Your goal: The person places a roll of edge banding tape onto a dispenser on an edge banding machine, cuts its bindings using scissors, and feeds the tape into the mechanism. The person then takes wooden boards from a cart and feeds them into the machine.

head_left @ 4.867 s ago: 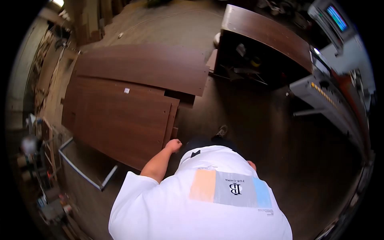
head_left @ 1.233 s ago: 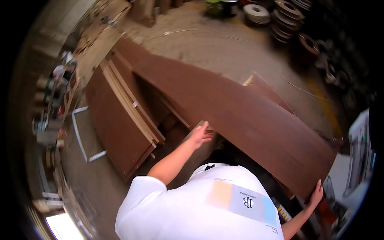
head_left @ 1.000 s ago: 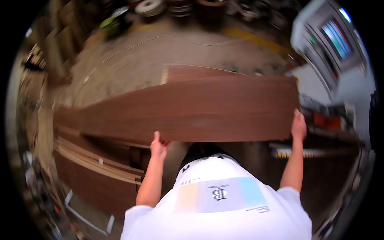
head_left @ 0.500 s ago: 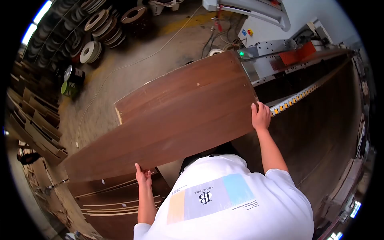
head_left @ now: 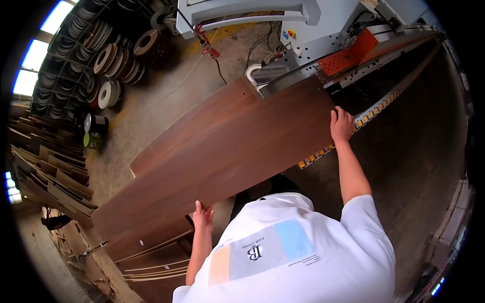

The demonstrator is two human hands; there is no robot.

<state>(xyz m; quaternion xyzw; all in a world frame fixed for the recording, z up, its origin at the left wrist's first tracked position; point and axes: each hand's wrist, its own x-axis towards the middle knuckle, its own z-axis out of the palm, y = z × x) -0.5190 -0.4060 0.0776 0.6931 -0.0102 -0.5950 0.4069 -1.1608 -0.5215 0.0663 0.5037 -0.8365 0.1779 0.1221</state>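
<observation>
Left hand (head_left: 203, 218), one; right hand (head_left: 342, 126), one. Held brown board (head_left: 232, 151), one. White labels (head_left: 141, 242), two. Green bucket (head_left: 92, 141), one. Black-and-white bucket (head_left: 95, 123), one. Red perforated plate (head_left: 348, 54), one. Red-and-yellow knob (head_left: 291, 33), one. Shirt's colour panels (head_left: 252, 252), three. Reels (head_left: 108, 95), many, uncounted.

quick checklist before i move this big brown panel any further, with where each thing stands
1. Right hand at the panel's right end: ok.
2. Left hand at its near edge, thumb on top: ok.
3. Top face free of loose items: ok.
4. Floor beyond the panel free of cables: not ok, a black cable trails there.
5. Gap between panel and machine: cannot tell.
6. Support underneath: cannot tell, hidden.
</observation>
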